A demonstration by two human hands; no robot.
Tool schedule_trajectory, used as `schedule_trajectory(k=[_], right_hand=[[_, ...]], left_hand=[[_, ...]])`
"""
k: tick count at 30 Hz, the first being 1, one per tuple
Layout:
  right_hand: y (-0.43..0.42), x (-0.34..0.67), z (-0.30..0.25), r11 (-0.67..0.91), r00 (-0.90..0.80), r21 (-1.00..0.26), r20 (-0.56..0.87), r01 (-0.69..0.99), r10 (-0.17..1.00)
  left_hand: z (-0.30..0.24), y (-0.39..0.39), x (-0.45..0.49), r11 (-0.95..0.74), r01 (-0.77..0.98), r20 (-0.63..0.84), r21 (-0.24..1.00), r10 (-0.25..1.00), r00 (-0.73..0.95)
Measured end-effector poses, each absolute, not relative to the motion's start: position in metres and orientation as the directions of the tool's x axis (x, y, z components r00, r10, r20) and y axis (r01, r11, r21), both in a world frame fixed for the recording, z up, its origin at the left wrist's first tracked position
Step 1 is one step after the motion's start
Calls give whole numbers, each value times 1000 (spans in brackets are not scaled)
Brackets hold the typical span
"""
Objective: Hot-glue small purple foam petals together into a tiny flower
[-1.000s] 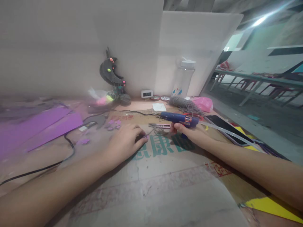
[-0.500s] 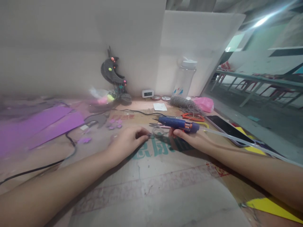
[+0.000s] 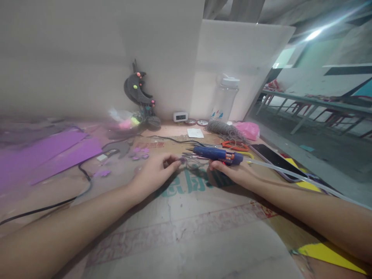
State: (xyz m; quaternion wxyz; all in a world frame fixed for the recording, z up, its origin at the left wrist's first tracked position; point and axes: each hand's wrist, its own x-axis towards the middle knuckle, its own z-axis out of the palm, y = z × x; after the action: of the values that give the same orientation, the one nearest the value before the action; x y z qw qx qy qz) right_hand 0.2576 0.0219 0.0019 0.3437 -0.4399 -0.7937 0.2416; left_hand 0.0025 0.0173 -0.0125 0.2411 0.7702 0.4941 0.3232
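Note:
My right hand (image 3: 225,168) is closed on a blue glue gun (image 3: 213,153) whose nozzle points left. A long clear glue stick (image 3: 279,166) runs out of its rear end across my forearm. My left hand (image 3: 161,168) pinches a small purplish piece (image 3: 182,159) between thumb and fingertips, just left of the nozzle; its exact shape is too small to tell. Under the gun, a loop of grey cord or wire (image 3: 194,164) lies on the board. Left of my left hand are several small purple cut-outs (image 3: 141,152), and a purple flower (image 3: 102,173) lies farther left.
Purple sheets (image 3: 66,157) and a black cable (image 3: 87,176) are at left. Behind stand a dark crescent ornament (image 3: 136,89), a small clock (image 3: 180,116) and a clear bottle (image 3: 226,99). Grey yarn (image 3: 225,128), orange-handled scissors (image 3: 235,146) and a phone (image 3: 277,161) are at right.
The small piece in my left hand has risen slightly and sits nearer the nozzle's height. The glue gun stays in my right hand, and the view has shifted a little.

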Motion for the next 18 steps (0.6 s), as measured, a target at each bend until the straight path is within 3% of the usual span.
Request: schedule_trajectory(k=[12,18], right_hand=[[17,255,9,513,-446,-659,287,550,848],[18,256,6,531,-392,-658,363,534,845]], left_hand=[[-12,23,2,-333,573,228,749,941,249],[-8,15,3,-437,609,330,662,900,286]])
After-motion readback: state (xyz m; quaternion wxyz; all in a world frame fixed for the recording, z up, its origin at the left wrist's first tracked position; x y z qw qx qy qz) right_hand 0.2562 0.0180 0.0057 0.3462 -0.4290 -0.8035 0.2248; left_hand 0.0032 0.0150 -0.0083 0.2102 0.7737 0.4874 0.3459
